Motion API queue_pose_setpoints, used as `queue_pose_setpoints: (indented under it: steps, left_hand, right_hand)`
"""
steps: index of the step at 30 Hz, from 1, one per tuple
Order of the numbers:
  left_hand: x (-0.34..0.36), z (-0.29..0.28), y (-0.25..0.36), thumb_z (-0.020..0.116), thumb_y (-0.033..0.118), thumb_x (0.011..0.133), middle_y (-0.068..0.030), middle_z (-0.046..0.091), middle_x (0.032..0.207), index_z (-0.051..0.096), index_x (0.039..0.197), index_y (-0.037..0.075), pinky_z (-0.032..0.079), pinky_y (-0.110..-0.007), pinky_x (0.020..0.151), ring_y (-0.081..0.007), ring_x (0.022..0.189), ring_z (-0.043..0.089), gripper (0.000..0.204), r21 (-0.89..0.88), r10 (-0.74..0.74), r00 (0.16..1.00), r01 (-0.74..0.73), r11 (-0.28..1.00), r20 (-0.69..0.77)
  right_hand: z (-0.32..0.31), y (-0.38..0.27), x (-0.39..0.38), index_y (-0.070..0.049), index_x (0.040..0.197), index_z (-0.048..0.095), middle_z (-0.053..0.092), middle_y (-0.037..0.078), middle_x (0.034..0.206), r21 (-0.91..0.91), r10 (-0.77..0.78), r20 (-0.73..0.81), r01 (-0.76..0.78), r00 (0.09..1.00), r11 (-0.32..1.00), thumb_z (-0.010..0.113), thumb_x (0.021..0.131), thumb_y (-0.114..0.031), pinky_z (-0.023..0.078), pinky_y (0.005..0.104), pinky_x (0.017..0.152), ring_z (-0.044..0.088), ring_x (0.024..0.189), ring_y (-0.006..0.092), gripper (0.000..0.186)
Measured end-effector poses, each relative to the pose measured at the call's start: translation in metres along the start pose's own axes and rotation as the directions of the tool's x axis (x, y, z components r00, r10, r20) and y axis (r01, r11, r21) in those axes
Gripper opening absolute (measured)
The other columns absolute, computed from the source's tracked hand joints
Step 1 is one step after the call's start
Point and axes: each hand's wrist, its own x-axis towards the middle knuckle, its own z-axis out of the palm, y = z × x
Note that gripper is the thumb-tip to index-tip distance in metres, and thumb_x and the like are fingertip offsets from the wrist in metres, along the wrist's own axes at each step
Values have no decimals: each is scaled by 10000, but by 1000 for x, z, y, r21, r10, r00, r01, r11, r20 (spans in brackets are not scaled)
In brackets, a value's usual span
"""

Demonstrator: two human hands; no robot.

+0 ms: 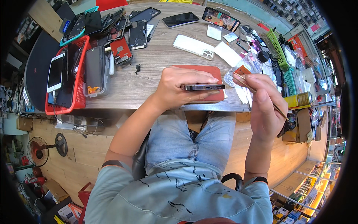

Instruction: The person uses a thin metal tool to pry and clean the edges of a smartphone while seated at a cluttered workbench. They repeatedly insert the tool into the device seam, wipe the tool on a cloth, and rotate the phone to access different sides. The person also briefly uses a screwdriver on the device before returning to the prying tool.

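Wood-grain table [147, 84]: red basket [81, 84] at left; black phone [181, 20] toward far edge; white phone [191, 44], camera side up, nearer; red block [209, 70] at near edge.

From afar, I looked through one head-worn fisheye (it bowed straight edges), set close above the near side of the table [147, 80], facing down at both hands [172, 83].

On our worktop [149, 76], a block [209, 69] lies below the phone [203, 87] in our left hand [175, 84], a basket [79, 95] well left of that hand, a bottle [249, 65] just beyond our right hand [267, 104].
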Motion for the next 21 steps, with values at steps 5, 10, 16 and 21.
queue_pose_setpoints:
  steps: [5, 10, 16, 21]
  left_hand:
    - [1, 0, 0, 906, 72, 767, -154, 820, 1000, 821, 1038, 18, 651, -380, 854, -307, 955, 811, 289, -12, 39, 999, -39, 999, -5]
    - [1, 0, 1, 900, 73, 769, -181, 813, 982, 804, 1034, -2, 656, -401, 826, -339, 930, 812, 292, -16, 73, 997, -73, 997, -10]
    - [1, -2, 0, 876, 59, 759, -186, 813, 988, 800, 1042, -3, 656, -387, 819, -340, 927, 813, 300, -1, 81, 997, -81, 997, 16]
    - [2, -1, 1, 881, 70, 753, -185, 813, 992, 800, 1056, -8, 654, -382, 826, -337, 937, 813, 324, -44, 73, 997, -72, 996, 22]
  right_hand:
    - [-3, 4, 2, 91, 1129, 768, 764, 217, 1126, 227, 123, 104, -144, 987, 963, 689, 960, -67, 560, 392, 956, 732, 1033, 287, 245]
    - [4, 3, 2, 105, 1102, 739, 765, 220, 1085, 379, 252, 125, -280, 960, 882, 695, 938, 4, 590, 380, 968, 750, 1045, 274, 197]
    - [12, 4, 2, 118, 1084, 720, 764, 205, 1088, 371, 270, 117, -295, 956, 881, 700, 932, 65, 615, 355, 909, 764, 984, 243, 162]
    - [13, 3, 0, 106, 1087, 723, 769, 190, 1080, 369, 307, 98, -321, 947, 872, 716, 934, 65, 616, 334, 890, 765, 960, 223, 159]
